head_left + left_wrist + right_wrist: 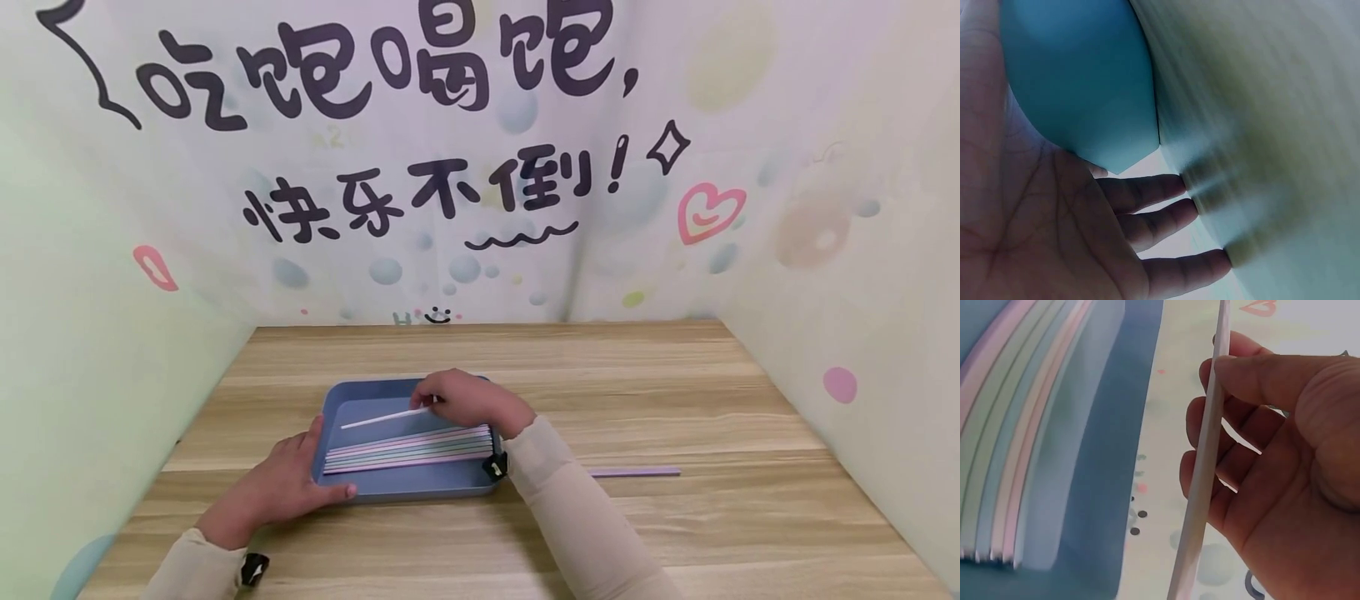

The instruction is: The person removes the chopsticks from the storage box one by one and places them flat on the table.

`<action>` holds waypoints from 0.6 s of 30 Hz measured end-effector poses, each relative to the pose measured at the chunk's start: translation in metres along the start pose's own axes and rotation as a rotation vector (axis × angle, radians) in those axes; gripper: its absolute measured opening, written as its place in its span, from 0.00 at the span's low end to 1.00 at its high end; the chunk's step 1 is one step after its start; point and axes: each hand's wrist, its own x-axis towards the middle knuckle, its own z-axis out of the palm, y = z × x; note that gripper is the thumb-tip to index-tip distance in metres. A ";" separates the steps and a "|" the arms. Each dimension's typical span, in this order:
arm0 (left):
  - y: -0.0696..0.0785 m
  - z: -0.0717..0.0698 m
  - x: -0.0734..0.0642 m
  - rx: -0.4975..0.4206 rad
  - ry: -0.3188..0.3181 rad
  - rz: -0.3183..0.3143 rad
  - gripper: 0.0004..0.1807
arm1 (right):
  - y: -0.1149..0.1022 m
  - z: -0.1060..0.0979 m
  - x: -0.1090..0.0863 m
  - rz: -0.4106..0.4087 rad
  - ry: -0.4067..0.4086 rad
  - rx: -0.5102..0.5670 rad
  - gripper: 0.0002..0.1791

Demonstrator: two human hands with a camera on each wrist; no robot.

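My right hand (462, 399) pinches a slim pale straw (382, 418) between thumb and fingertips, over the far half of a blue tray (405, 493). In the right wrist view the straw (1207, 434) crosses in front of the fingers, with the thumb pressed on it. Several pastel straws (405, 450) lie side by side in the tray's near half. My left hand (288, 475) rests at the tray's near left corner, thumb along the front rim. In the left wrist view its straight fingers (1150, 195) reach to the table beside the tray wall (1085, 81).
A purple straw (635, 472) lies on the wooden table (712, 400) to the right of the tray, partly hidden behind the right sleeve (577, 508). A printed cloth wall (480, 283) stands along the table's far edge, with pale walls on both sides.
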 end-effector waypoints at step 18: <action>-0.001 0.001 -0.001 0.002 -0.009 -0.013 0.69 | 0.024 -0.009 -0.049 0.050 0.047 -0.022 0.13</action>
